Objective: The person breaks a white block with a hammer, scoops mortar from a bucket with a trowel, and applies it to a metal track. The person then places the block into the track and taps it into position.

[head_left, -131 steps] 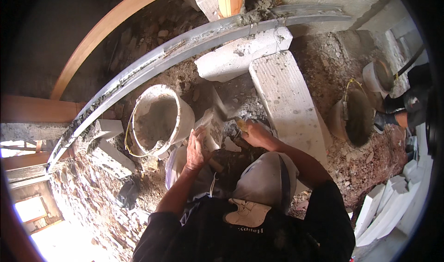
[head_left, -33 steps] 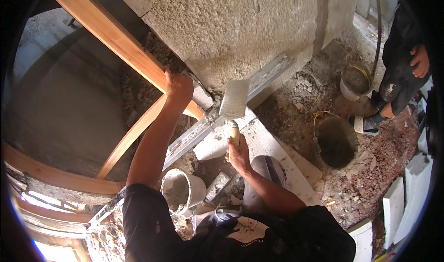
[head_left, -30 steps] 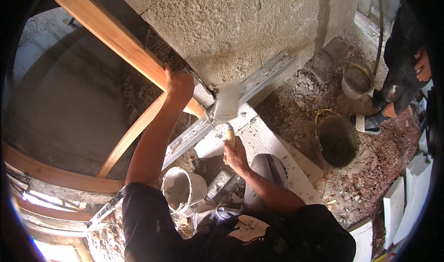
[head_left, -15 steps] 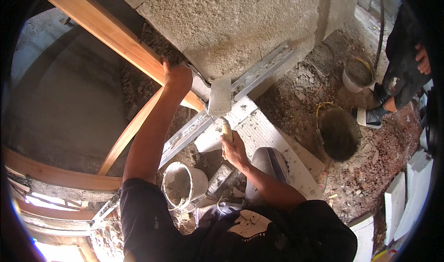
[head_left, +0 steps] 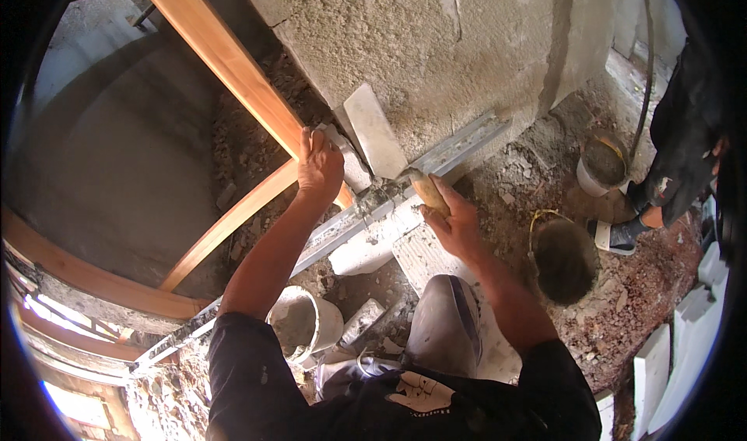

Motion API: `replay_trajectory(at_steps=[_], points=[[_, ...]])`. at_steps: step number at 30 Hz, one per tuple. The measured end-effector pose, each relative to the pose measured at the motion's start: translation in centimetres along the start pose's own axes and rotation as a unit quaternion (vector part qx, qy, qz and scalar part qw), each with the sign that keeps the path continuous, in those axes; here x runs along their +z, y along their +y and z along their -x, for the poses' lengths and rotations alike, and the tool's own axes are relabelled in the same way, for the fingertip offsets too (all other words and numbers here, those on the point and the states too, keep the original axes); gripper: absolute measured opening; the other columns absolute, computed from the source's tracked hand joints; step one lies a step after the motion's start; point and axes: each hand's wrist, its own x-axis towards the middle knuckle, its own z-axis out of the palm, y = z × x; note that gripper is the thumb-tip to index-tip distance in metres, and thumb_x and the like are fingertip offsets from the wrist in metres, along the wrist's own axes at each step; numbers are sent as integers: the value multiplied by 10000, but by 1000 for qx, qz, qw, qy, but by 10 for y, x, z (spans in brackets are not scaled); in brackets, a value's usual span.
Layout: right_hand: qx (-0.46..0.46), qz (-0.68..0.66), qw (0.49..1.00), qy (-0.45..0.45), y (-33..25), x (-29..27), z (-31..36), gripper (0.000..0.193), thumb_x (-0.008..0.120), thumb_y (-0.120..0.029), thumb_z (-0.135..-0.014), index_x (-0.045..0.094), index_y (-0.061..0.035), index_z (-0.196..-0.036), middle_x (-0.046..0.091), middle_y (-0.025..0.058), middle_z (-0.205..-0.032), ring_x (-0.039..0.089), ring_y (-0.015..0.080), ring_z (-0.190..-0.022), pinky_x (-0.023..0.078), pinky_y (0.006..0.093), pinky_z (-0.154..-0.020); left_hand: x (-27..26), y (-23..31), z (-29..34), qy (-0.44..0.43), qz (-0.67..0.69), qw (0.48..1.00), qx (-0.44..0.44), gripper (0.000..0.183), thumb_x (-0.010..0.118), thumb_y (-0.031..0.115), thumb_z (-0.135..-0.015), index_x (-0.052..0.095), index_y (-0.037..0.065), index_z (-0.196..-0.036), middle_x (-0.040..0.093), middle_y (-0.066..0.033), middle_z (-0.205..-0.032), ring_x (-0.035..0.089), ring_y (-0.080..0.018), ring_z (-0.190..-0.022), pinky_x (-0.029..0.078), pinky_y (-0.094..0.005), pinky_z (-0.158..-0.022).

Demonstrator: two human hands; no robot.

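Note:
My right hand (head_left: 459, 227) is closed round the wooden handle of a trowel (head_left: 372, 126). Its pale flat blade tilts up against the foot of the rough plastered wall (head_left: 420, 60). My left hand (head_left: 320, 165) has its fingers curled over the edge of a wooden frame (head_left: 245, 71), right beside a small whitish block piece (head_left: 348, 157). A metal straightedge bar (head_left: 461, 155) runs diagonally along the wall's base, under the trowel. Wet grey mortar (head_left: 377, 198) lies on the bar between my hands. Below it are white blocks (head_left: 362, 256).
A white bucket (head_left: 331, 316) stands by my knee. On the right are a dark bucket (head_left: 566, 258) and another mortar bucket (head_left: 601, 165), next to another person's legs (head_left: 657, 165). White slabs (head_left: 652, 375) lean at lower right. Rubble (head_left: 630, 309) covers the ground.
The trowel has swung from above the bar up against the wall's foot, and my right hand has moved up and right. Mortar now shows on the bar. My left hand stays at the frame.

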Motion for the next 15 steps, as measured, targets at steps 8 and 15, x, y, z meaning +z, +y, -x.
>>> replay_trajectory(at_steps=[8,15], points=[[-60,157,976,-138,-22,-9,-70,526,643,-169,-812,494,-80,-1309,621,212,-890,620,328,-740,484,418,-659,-9,4,4,-11,16,999,-51,173,593,142,-730,713,96,-847,514,-69,-1018,418,-253,-1097,103,-614,-1077],[-8,212,958,-190,-46,8,-129,504,611,-181,-823,507,-98,-1309,640,218,-781,613,309,-619,486,390,-610,-10,1,5,-13,70,996,-60,161,594,127,-737,708,100,-848,529,-27,-1036,416,-219,-1127,101,-575,-1090]])
